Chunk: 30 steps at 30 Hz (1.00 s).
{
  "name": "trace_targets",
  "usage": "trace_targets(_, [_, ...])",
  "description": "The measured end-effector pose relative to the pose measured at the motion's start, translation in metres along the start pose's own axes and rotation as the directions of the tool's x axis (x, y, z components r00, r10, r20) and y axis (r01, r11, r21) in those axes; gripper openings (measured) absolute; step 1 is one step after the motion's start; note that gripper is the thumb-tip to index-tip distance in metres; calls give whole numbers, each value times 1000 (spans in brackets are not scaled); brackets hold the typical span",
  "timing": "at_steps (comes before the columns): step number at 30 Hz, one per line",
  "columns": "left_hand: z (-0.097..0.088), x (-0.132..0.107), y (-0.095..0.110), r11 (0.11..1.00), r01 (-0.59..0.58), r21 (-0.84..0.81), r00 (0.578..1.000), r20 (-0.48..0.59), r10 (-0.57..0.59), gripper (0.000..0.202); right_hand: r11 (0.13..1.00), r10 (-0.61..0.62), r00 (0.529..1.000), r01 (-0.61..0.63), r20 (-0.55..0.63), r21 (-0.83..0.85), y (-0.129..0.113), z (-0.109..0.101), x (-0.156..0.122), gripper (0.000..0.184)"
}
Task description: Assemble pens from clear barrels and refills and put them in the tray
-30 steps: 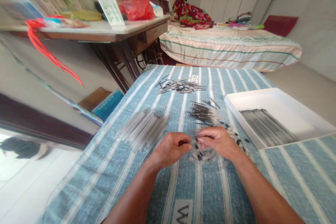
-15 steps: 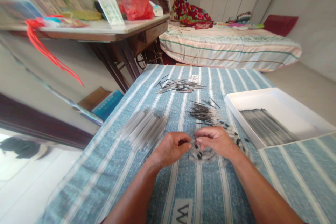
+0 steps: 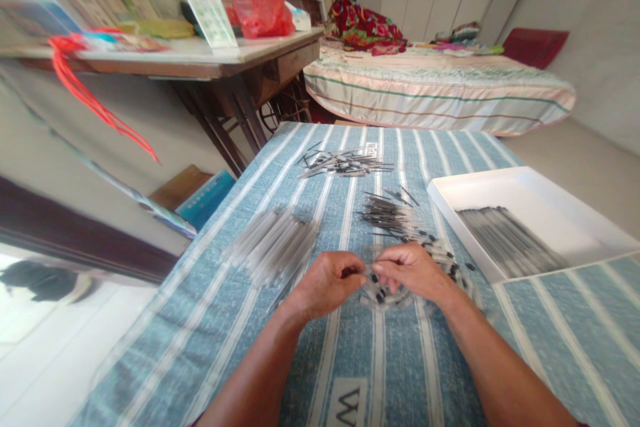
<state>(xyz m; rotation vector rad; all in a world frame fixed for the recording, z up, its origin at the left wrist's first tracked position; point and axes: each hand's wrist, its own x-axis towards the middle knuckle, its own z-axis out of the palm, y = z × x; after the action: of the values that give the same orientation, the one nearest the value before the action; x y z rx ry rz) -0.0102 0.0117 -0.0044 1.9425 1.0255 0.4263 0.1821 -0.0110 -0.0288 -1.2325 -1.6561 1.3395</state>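
My left hand [image 3: 334, 281] and my right hand [image 3: 411, 269] meet over the table, thumbs and forefingers pinched nearly tip to tip. Whatever small piece lies between them is too blurred to name. Below and around my right hand spreads a heap of small clear pen parts with black ends [image 3: 385, 295]. Just beyond it is a bundle of thin dark pen refills [image 3: 385, 212]. Left of my left hand lie rows of translucent grey pen barrels [image 3: 275, 247]. At right, a white box [image 3: 505, 181] holds a row of dark-looking pens [image 3: 510, 240].
Mixed sticks and small parts [image 3: 345, 163] are piled at the far end of the blue striped tablecloth [image 3: 240, 353]. A wooden desk [image 3: 200, 70] with a red plastic bag [image 3: 265, 13] stands at the left, and a bed [image 3: 440, 90] is behind.
My right hand has shifted slightly and its fingertips have closed in more tightly. My left hand has barely moved. The piles and the box are unchanged.
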Motion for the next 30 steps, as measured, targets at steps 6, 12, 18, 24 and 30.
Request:
trace_targets(6, [-2, 0, 3, 1000, 12, -16, 1000, -9, -12, 13, 999, 10, 1000, -10, -8, -35, 0, -2, 0, 39])
trace_targets(12, [-1, 0, 3, 999, 28, -41, 1000, -11, -28, 12, 999, -37, 999, 37, -21, -3, 2, -2, 0, 29])
trace_targets(18, [-1, 0, 4, 998, 37, -41, 999, 1, -37, 13, 999, -6, 999, 4, -43, -46, -2, -1, 0, 33])
trace_targets(24, [-1, 1, 3, 999, 32, -32, 999, 3, -32, 12, 998, 3, 999, -6, -35, -68, -2, 0, 0, 37])
trace_targets(30, [0, 0, 3, 999, 30, -29, 1000, 1, -30, 13, 1000, -15, 1000, 15, -21, -9, -1, -1, 0, 26])
